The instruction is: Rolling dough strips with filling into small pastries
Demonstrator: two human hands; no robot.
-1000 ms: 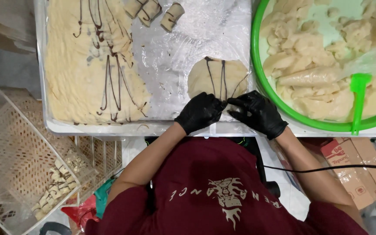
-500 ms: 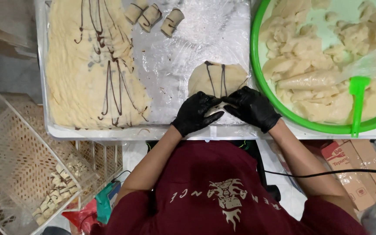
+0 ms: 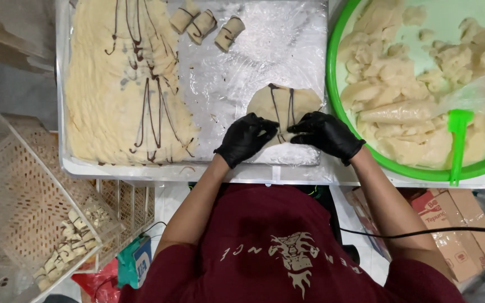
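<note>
Head view, nearest zone: a person in a maroon printed shirt (image 3: 276,247) stands at the surface's near edge, both hands in black gloves. At near left, below the surface, sits a white perforated plastic crate (image 3: 23,185) holding a few small rolled pieces.

Next out: the left hand (image 3: 246,138) and right hand (image 3: 324,133) rest side by side, fingers curled, pinching the near edge of a thin round pale dough sheet striped with dark chocolate lines (image 3: 285,105). It lies flat on a plastic-wrapped metal tray (image 3: 242,62), right of centre, just beside a large green plastic basin (image 3: 332,84).

Handling judgement: the sheet appears soft, light, limp and liable to tear or stick; the near rim looks the soundest hold, with fingertips spread evenly. The chocolate lines would likely smear under pressure.

Further out: a wide pale dough slab with dark chocolate drizzle (image 3: 124,84) covers the tray's left part. The basin holds pale dough lumps, with a green plastic scraper (image 3: 458,140) on its near rim.

Farthest: three small rolled dough pieces with chocolate bands (image 3: 206,23) lie at the tray's far edge.
</note>
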